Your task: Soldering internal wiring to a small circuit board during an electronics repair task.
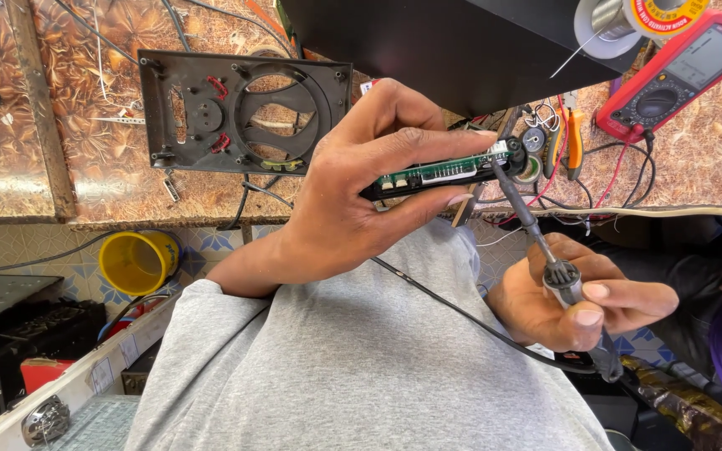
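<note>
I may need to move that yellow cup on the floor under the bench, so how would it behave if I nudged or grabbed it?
The yellow cup looks like thin plastic, so it is probably light and would slide or tip easily. It seems to lie tilted with its mouth showing, and its round wall suggests it could roll. A dark cable runs beside it and might snag.

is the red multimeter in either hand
No, the red multimeter lies on the bench; the hands hold a circuit board and soldering iron.
</note>
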